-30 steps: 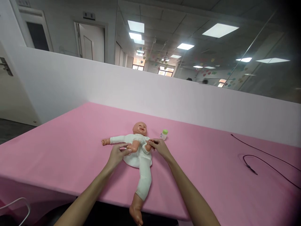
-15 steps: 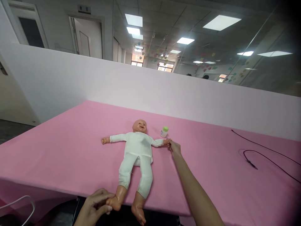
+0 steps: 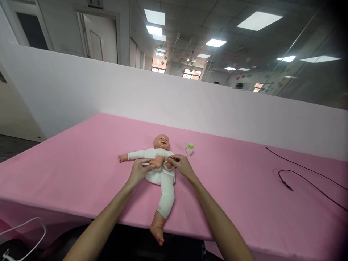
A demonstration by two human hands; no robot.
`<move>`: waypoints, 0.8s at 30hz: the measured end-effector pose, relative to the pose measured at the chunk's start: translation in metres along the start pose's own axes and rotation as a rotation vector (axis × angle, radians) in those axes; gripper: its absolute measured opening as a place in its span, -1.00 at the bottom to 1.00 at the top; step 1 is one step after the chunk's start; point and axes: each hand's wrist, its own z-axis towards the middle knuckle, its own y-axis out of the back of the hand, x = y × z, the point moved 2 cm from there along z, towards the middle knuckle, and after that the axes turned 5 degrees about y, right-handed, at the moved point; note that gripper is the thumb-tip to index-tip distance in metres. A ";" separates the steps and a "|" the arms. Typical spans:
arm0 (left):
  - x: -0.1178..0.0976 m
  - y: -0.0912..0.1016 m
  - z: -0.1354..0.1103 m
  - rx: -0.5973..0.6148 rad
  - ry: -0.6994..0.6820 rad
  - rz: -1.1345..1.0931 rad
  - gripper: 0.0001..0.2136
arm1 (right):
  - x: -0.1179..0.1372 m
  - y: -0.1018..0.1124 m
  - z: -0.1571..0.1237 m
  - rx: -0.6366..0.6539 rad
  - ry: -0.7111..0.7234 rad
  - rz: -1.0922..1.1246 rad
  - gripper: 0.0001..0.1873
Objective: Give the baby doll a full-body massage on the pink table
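Observation:
On the pink cloth lies a baby doll (image 3: 165, 177) in a white suit, face up, its head away from me. My left hand (image 3: 140, 170) is closed on the doll's foot (image 3: 157, 162) on the left side, which is folded up over its belly. Right beside it, my right hand (image 3: 184, 167) grips the doll's hand (image 3: 169, 165), bent in across the chest; my fingers partly cover it. The doll's other leg stretches toward me, its bare foot (image 3: 157, 232) past the table edge. A small jar with a green lid (image 3: 189, 149) stands beyond my right hand.
A thin black cable (image 3: 285, 185) crosses the right side of the pink-covered table (image 3: 81, 163). A white low wall (image 3: 176, 98) with glass above runs along the back. At the lower left hangs a white cable (image 3: 45, 232).
My left hand has lifted the doll's foot from the near table edge up to its belly. My right hand has brought the doll's hand inward from the side to meet it.

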 end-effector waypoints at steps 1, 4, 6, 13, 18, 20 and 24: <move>0.000 0.002 -0.004 -0.005 0.000 0.005 -0.66 | -0.005 0.006 0.003 0.001 -0.020 0.029 -0.54; -0.005 0.021 -0.039 -0.020 0.013 0.054 -0.70 | -0.027 0.036 0.013 -0.154 -0.134 0.162 -0.55; -0.006 0.038 -0.074 0.005 0.029 0.090 -0.74 | -0.051 0.055 0.015 -0.379 -0.282 0.273 -0.59; 0.040 0.068 -0.173 0.100 0.182 0.134 -0.80 | -0.126 0.066 -0.021 -0.790 -0.635 0.416 -0.65; 0.034 0.065 -0.168 0.029 0.111 0.140 -0.81 | -0.105 0.068 -0.017 -0.748 -0.561 0.491 -0.65; 0.016 0.060 -0.145 -0.011 0.048 0.145 -0.82 | -0.078 0.065 -0.005 -0.597 -0.430 0.489 -0.61; -0.010 0.038 -0.076 -0.088 -0.005 0.066 -0.70 | -0.023 0.036 0.006 -0.182 -0.159 0.253 -0.58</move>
